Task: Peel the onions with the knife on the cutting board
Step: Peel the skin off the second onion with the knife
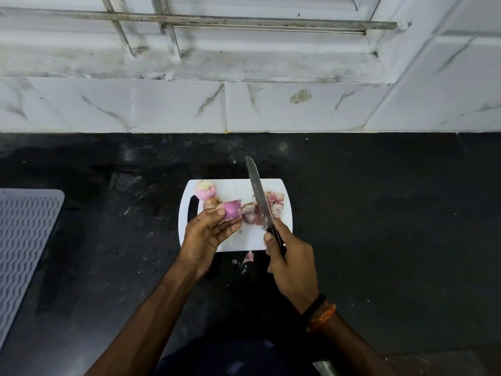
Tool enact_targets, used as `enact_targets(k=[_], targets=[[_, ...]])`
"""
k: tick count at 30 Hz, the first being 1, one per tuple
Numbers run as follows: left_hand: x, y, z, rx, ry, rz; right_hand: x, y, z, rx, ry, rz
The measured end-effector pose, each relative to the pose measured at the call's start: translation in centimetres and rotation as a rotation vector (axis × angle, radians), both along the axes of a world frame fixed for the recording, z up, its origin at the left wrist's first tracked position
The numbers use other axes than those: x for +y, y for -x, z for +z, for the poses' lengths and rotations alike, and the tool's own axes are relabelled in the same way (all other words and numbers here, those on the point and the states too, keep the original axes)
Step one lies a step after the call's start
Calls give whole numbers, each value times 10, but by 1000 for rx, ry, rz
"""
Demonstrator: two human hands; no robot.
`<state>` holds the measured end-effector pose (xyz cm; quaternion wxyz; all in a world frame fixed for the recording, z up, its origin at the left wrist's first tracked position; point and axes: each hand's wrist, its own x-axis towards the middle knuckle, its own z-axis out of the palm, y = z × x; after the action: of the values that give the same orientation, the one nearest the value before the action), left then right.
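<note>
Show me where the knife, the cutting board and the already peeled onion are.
knife (258, 192), head view, middle of the blade.
cutting board (244, 241), head view, bare near part.
peeled onion (206, 190), head view, its top, far left corner of the board.

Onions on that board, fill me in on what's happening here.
A person is peeling onions on a white cutting board set on a dark counter. The left hand holds a partly skinned purple onion, a flap of skin lifted at its top. The right hand grips the knife, blade pointing away over the board. A peeled onion sits at the board's far left corner, and loose skins lie on the right.
</note>
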<state>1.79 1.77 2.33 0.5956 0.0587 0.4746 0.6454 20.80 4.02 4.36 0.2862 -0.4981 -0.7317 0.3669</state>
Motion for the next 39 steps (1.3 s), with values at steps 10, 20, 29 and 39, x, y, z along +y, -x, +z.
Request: enact_targets(k=[10,20,29,39], targets=[[4,-4,11,-173,21,9,14,15,17,373,265,-4],[11,-2,18,-253,77,25,65,20,21,322,556,19],[19,-5,24,-264,99,5,69,34,11,33,233,53],[20,-8,28,-209,96,-11,78,33,9,-174,-41,52]])
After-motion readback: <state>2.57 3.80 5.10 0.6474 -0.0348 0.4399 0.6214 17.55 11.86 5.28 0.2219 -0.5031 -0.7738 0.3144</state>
